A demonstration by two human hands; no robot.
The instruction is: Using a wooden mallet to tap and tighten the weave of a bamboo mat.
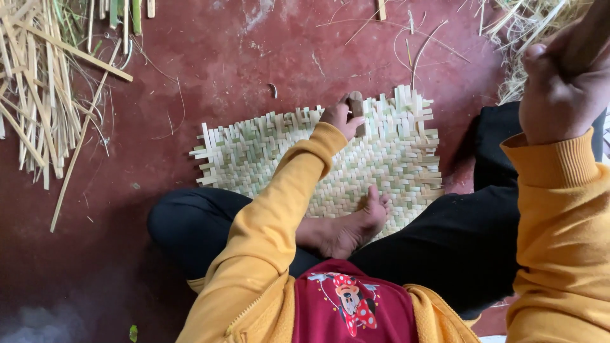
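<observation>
We see the left hand with its grip clenched on a short brown wooden peg, pressed on the woven bamboo mat lying on the red floor. Right hand is raised, fist clenched around a dark handle. Bare foot rests on the mat; loose bamboo strips lie left.

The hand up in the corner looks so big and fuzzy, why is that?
In the head view, the right hand is raised close to the camera, so it looks oversized and soft. The left hand and the woven mat lie farther off and look sharp. Light is even, no glare.
</observation>
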